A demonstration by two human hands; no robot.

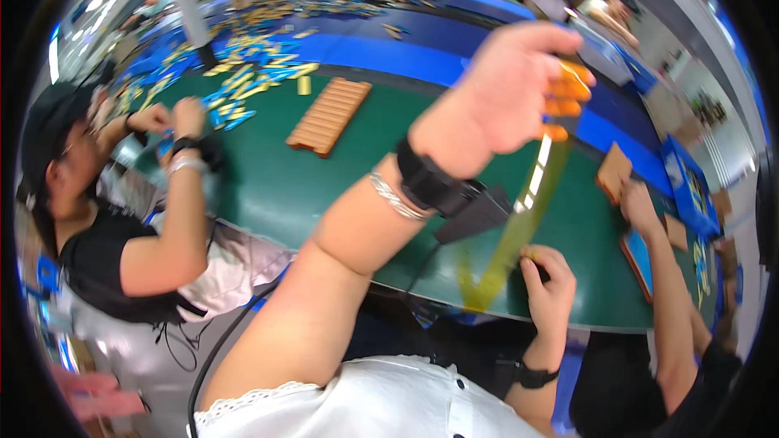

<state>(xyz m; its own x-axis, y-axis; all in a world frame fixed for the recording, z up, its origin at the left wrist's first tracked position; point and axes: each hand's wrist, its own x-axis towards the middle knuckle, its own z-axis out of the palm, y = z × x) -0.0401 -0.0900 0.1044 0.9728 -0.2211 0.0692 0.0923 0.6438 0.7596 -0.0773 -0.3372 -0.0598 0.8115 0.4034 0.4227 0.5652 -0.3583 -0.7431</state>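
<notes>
My left hand (503,85) is raised over the table, orange finger covers on several curled fingers. From those fingers a long, see-through yellow film strip (523,219) hangs down, glossy near the top and smeared by motion lower down. Lower and to the right, my right hand (553,285) has thumb and forefinger pinched together beside the strip's edge. What sits between those fingertips is too small to make out. A dark band with a black box-like device (475,215) is on my left wrist.
A ridged orange-brown tray (330,118) lies on the green table (251,182). Blue and yellow pieces (251,73) are heaped at the back left. One co-worker (97,227) sits left; at right another person's hand (641,207) touches a brown block (614,170) near a blue bin (690,191).
</notes>
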